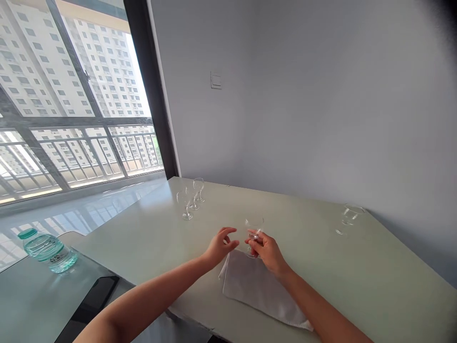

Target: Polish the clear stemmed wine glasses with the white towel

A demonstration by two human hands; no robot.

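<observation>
My right hand [268, 249] is closed around the stem of a clear wine glass [254, 222], its bowl upward and its foot just above or on a folded white cloth [262, 288]. My left hand [219, 245] is to the left of the glass, apart from it, fingers and thumb spread and curved with nothing between them. The cloth lies under my right wrist near the table's front edge. Whether the foot of the glass touches the cloth, I cannot tell.
Several stemmed glasses [187, 215] stand at the back left of the pale table [307, 219]. Another clear glass [352, 212] is at the far right by the wall. A water bottle [48, 250] and a black phone [93, 300] lie on a lower surface at the left.
</observation>
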